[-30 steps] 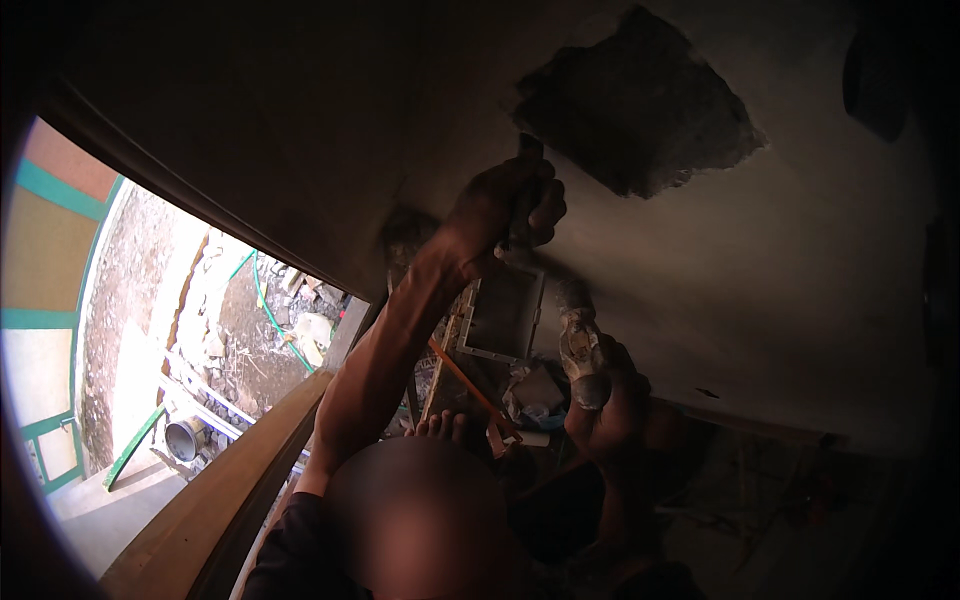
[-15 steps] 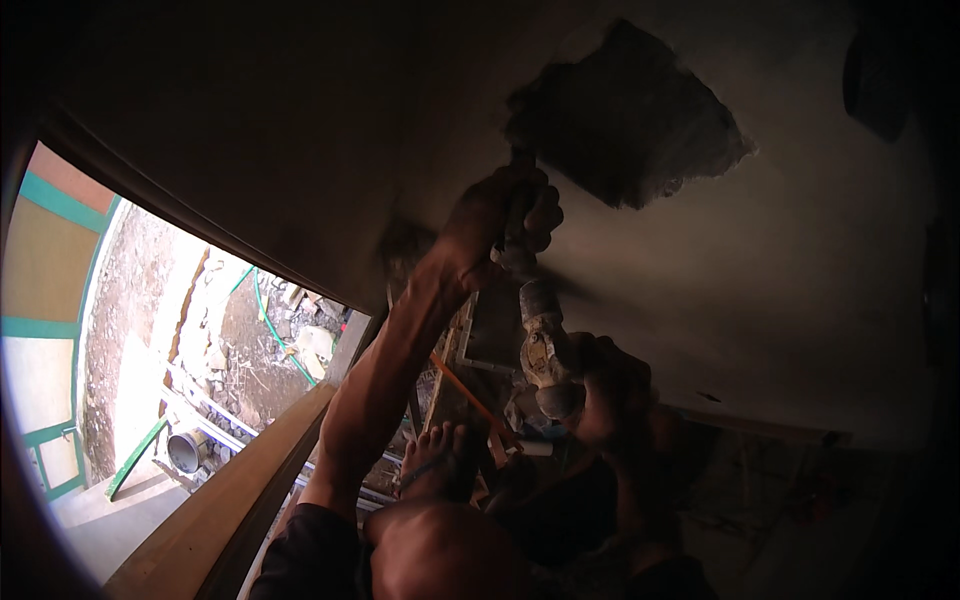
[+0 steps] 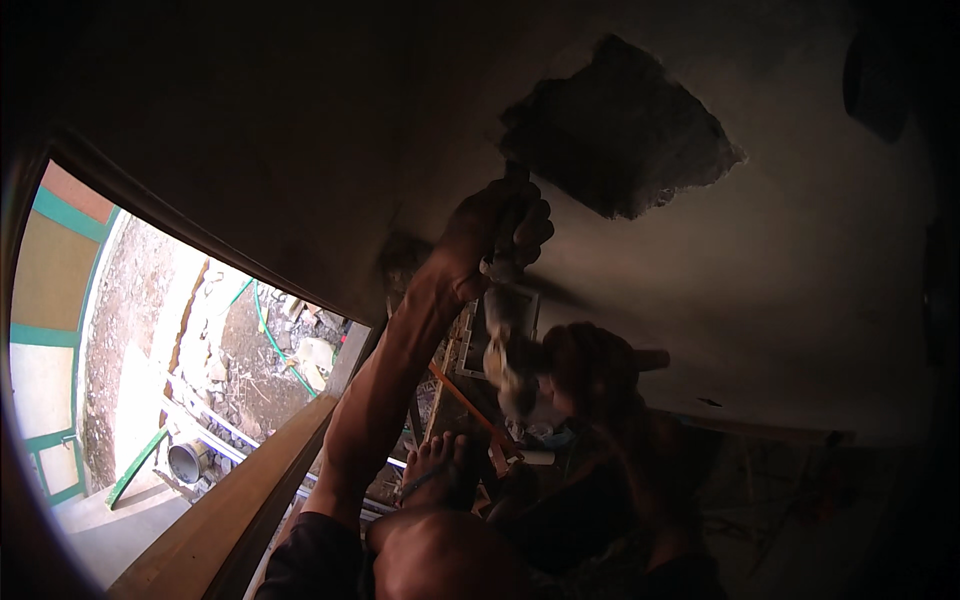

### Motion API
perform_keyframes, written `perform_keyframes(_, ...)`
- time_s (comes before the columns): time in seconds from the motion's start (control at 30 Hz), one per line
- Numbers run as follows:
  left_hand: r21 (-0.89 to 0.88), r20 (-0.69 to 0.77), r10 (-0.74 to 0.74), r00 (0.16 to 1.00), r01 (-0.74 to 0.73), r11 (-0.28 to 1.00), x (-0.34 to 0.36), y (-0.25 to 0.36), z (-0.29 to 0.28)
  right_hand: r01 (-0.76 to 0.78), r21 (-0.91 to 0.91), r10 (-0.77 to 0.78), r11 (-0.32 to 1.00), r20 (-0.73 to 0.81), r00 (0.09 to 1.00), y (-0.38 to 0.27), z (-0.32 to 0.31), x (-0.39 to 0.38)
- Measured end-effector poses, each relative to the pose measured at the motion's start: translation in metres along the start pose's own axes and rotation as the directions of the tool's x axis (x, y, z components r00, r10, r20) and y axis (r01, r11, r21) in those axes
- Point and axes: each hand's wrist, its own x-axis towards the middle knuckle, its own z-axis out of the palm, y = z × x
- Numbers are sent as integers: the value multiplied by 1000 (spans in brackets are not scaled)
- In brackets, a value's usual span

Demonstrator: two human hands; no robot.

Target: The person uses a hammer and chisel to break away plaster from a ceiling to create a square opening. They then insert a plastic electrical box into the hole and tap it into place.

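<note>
Left of the left fingers (image 3: pixel 535 228), the bright ground (image 3: pixel 240 350) carries rubble (image 3: pixel 303 312), a green hose (image 3: pixel 265 322), a pale lump (image 3: pixel 315 358) and, farther from the fingers, white pipes (image 3: pixel 208 412) and a short grey pipe (image 3: pixel 190 462). Below the right fingers (image 3: pixel 572 375), debris (image 3: pixel 545 434) and a white piece (image 3: pixel 538 457) lie low down, the floor under them too dark to make out.
</note>
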Motion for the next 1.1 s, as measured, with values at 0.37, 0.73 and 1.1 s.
perform_keyframes(0.37,11,51,-31,998,31,999,1,1,-6,-63,-55,67,996,60,996,8,5,-2)
perform_keyframes(0.73,47,10,-56,998,55,997,2,3,-7,93,41,-93,995,3,996,1,2,-7)
perform_keyframes(1.1,43,-3,-39,999,39,998,6,4,-9,-157,96,156,983,13,988,7,15,-4)
